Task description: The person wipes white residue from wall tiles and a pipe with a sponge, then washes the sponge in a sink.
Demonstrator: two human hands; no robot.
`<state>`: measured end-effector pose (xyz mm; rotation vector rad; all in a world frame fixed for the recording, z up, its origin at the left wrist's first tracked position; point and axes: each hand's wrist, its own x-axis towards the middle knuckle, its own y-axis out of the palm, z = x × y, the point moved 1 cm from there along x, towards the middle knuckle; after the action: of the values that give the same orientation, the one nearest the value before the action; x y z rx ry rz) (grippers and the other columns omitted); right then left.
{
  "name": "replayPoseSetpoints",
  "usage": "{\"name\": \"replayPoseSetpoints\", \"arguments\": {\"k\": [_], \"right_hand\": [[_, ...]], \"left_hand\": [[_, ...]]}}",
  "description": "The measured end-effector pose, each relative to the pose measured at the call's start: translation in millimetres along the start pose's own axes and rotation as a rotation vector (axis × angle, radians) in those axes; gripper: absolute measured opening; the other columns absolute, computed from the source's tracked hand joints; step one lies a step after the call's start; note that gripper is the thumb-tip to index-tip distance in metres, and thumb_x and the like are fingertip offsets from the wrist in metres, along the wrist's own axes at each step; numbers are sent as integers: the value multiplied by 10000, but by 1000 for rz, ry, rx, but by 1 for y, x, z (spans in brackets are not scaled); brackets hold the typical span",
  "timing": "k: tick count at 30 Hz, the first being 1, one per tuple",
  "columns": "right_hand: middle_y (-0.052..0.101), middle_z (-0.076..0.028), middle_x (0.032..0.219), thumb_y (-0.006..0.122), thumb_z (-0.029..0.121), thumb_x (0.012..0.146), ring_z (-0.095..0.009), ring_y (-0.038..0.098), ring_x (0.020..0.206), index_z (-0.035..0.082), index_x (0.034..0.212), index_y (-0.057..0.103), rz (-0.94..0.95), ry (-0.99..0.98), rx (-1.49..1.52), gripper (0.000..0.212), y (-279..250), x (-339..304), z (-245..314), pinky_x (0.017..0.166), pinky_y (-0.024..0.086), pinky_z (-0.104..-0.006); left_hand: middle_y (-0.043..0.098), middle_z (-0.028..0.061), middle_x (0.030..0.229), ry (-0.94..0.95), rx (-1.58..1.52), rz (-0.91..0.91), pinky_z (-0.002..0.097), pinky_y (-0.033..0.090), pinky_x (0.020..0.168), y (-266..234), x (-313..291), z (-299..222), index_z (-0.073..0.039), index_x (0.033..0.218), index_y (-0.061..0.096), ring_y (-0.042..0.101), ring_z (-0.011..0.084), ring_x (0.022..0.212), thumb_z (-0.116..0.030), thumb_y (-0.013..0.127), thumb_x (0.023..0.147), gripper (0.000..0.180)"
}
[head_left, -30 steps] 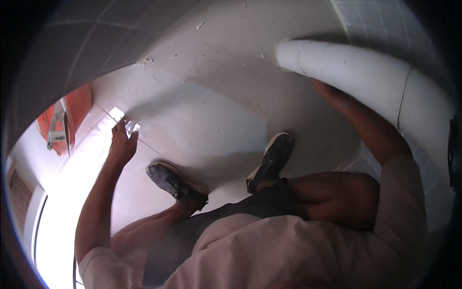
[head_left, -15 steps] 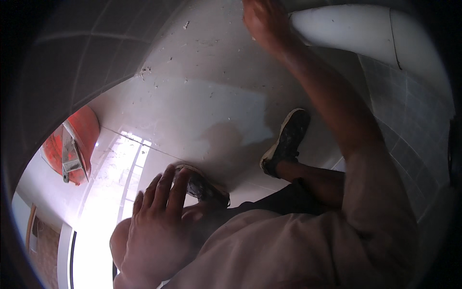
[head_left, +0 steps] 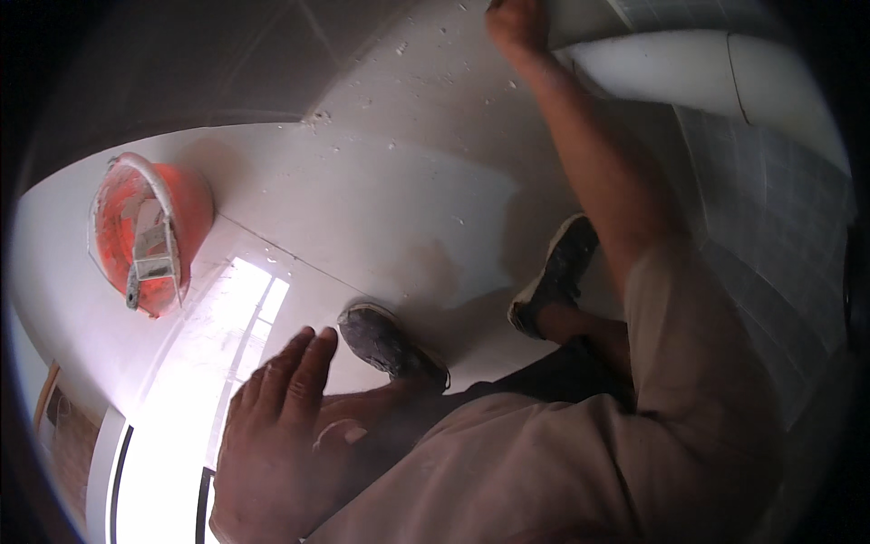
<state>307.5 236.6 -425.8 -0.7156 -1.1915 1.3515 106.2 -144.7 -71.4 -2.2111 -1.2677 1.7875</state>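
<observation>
My left hand [head_left: 272, 408] is raised at the lower left, in front of my bent leg. Its fingers are stretched out and nothing shows in them. At the top edge of the picture, my right hand [head_left: 518, 25] reaches far out beside a white pipe [head_left: 662, 68]. Its fingers are curled closed, and whatever they may hold is hidden from me. Below it, small pale crumbs [head_left: 401, 48] lie scattered over the smooth light floor [head_left: 408, 190].
An orange bucket [head_left: 195, 204] smeared with pale paste stands at the left, with a trowel-like tool [head_left: 154, 263] across its opening. Dark tiled wall [head_left: 208, 72] rises upper left; grey tiles [head_left: 770, 190] cover the right side. My shoes [head_left: 376, 335] rest on the floor. Bright light reflects lower left.
My view has shifted, so the bucket shows more fully. My right hand appears slightly farther right and more tightly curled. The left hand's fingers have drawn closer together.
</observation>
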Motion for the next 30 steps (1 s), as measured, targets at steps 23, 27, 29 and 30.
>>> {"name": "replayPoseSetpoints", "arguments": {"k": [23, 27, 29, 30], "right_hand": [[669, -98, 924, 676, 44, 708, -314, 645, 911, 134, 976, 763, -142, -563, 39, 296, -4, -126, 17, 833, 531, -415], [664, -114, 926, 593, 33, 824, -318, 650, 878, 81, 903, 732, -259, -481, 24, 167, -27, -95, 1, 759, 540, -407], [665, -119, 900, 590, 63, 848, -322, 652, 850, 73, 846, 686, -145, -502, -204, 96, -29, -92, -5, 749, 542, -412], [665, -121, 887, 589, 78, 860, -323, 654, 836, 70, 818, 663, -87, -510, -319, 86, -31, -93, -7, 743, 543, -414]], "left_hand": [[521, 199, 1420, 136, 54, -17, 477, 410, 1088, 14, -15, 22, -80, 1471, 428, 541, 372, 1271, -234, 744, 801, 757], [539, 197, 1390, 228, 62, -76, 479, 424, 1039, 22, -17, 31, -74, 1459, 432, 566, 361, 1230, -303, 766, 790, 782], [499, 183, 1441, 92, -268, -125, 442, 423, 1064, 32, -21, 23, -102, 1456, 465, 539, 329, 1263, -223, 686, 884, 625], [458, 170, 1492, -55, -595, -176, 404, 421, 1090, 35, -23, 21, -130, 1453, 498, 512, 297, 1297, -142, 605, 978, 487]]}}
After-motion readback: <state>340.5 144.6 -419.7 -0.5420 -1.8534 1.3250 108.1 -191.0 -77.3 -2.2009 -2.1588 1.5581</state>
